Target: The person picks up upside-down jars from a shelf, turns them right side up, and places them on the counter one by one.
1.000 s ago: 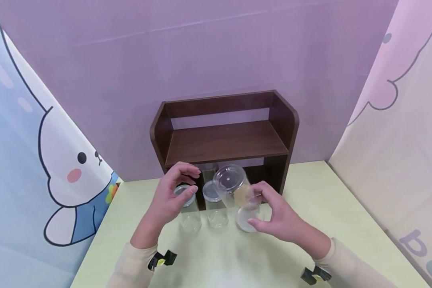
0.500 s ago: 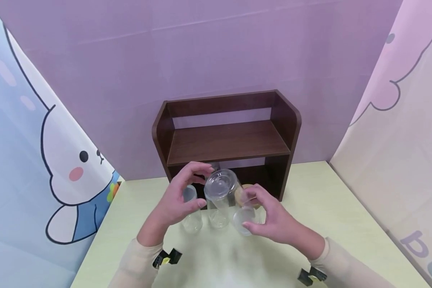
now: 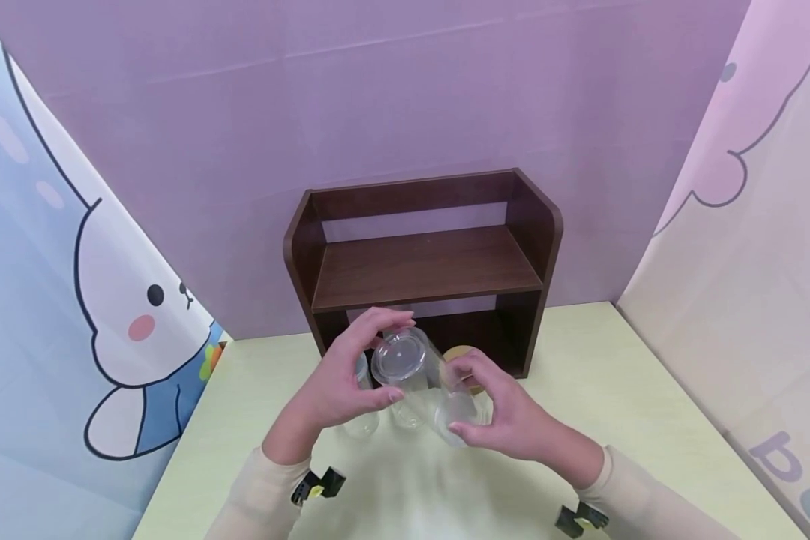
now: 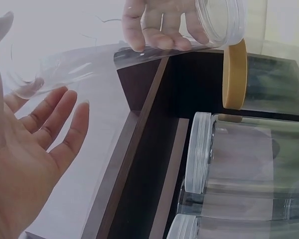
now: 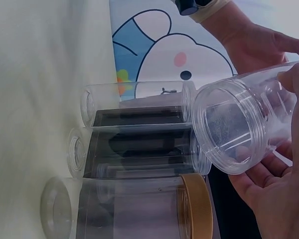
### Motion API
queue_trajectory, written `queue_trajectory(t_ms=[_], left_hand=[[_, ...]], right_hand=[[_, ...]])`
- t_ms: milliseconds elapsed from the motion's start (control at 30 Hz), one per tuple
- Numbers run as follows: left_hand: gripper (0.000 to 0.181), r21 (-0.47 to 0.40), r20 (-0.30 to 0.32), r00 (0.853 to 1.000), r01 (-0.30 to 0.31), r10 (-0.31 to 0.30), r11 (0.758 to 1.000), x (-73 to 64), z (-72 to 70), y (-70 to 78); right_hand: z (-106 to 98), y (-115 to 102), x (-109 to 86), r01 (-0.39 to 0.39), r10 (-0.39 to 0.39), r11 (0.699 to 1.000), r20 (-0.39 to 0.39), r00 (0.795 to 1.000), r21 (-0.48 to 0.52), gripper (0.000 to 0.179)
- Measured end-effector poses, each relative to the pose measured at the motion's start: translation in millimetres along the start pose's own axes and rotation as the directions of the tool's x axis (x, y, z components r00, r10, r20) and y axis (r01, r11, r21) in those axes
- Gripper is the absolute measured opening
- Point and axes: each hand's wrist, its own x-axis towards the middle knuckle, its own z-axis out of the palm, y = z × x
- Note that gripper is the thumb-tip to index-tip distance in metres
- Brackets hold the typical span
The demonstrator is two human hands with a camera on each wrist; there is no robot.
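Note:
My right hand (image 3: 506, 412) grips a clear plastic jar (image 3: 428, 386) near its capped end, thumb on one side and fingers on the other. The jar is tilted, its round base up toward the left and its clear lid (image 5: 231, 132) down toward the right. Around the base, my left hand (image 3: 340, 386) holds its thumb and fingers spread apart; in the left wrist view these fingers (image 4: 55, 117) lie loosely beside the clear wall. Behind the hands stand two clear-lidded jars (image 5: 139, 102) and a jar with a gold lid (image 5: 198, 206), partly hidden in the head view.
A dark brown two-tier shelf (image 3: 432, 262) stands at the back of the pale table (image 3: 580, 360), against a purple cloth wall (image 3: 405, 97). The upright jars stand in a row at the shelf's front. Printed cloth panels (image 3: 135, 322) flank both sides.
The held jar has moved left and slightly down, its base now between the left thumb and fingers. My left hand has shifted right toward it; the gold-lidded jar shows more behind.

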Motion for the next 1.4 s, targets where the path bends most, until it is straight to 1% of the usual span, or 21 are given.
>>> queue_trajectory(t_ms=[133,300,500,600,700,833,900,1000,1100,1200,1267,1300,1400], left_hand=[[0.08,-0.003,0.006,1.0,-0.02,0.02,1.0,-0.4,0.5,-0.8],[0.075,0.0,0.012,1.0,-0.021,0.021,1.0,-2.0,0.7,-0.6],[0.075,0.0,0.001,1.0,-0.027,0.027,1.0,-4.4,-0.4,-2.7],[0.074,-0.008,-0.009,1.0,-0.014,0.014,1.0,-5.9,-1.0,-4.2],[0.074,-0.021,-0.012,1.0,0.005,-0.005,1.0,-7.3,-1.3,-4.5],[0.073,-0.041,-0.015,1.0,0.024,-0.025,0.999,-8.8,-1.8,-3.7],[0.071,-0.053,-0.031,0.999,0.025,-0.027,0.998,-10.4,-2.7,-5.3],[0.069,-0.093,-0.07,0.997,0.006,-0.013,0.996,-13.4,-4.8,-9.8],[0.071,-0.153,-0.116,0.993,-0.024,0.006,0.988,-17.3,-7.0,-15.6],[0.072,-0.234,-0.167,0.986,-0.065,0.026,0.97,-21.0,-8.3,-21.0],[0.072,-0.292,-0.203,0.979,-0.093,0.033,0.952,-23.6,-8.6,-23.9],[0.072,-0.322,-0.219,0.975,-0.108,0.037,0.941,-24.6,-8.5,-25.3],[0.074,-0.366,-0.269,0.963,-0.135,0.034,0.921,-27.3,-7.8,-29.4]], right_hand=[[0.0,0.4,0.0,-0.001,0.001,1.0,0.005,1.0,-0.017,0.07],[0.1,0.8,0.2,-0.002,0.003,1.0,0.01,1.0,-0.028,0.071],[-2.1,0.1,1.4,0.015,-0.015,0.999,0.007,1.0,-0.045,0.071],[-4.2,0.1,2.2,0.018,-0.018,0.998,0.007,1.0,-0.055,0.071],[-5.9,0.8,2.5,0.005,-0.004,0.998,0.012,1.0,-0.059,0.072],[-7.6,2.5,2.4,0.014,-0.013,0.998,0.012,1.0,-0.06,0.072],[-8.9,3.6,2.6,0.031,-0.03,0.998,0.004,1.0,-0.057,0.072],[-12.2,5.1,2.4,0.043,-0.044,0.999,-0.021,0.999,-0.032,0.073],[-16.2,7.1,0.3,0.029,-0.029,1.0,-0.054,0.998,0.002,0.075],[-19.1,9.9,-2.7,0.002,0.002,0.999,-0.074,0.997,0.049,0.077],[-20.9,10.7,-4.1,-0.018,0.026,0.993,-0.073,0.997,0.117,0.08],[-21.6,11.1,-4.4,-0.022,0.034,0.987,-0.074,0.997,0.157,0.081],[-23.4,11.1,-4.1,-0.031,0.052,0.964,-0.075,0.996,0.265,0.086]])
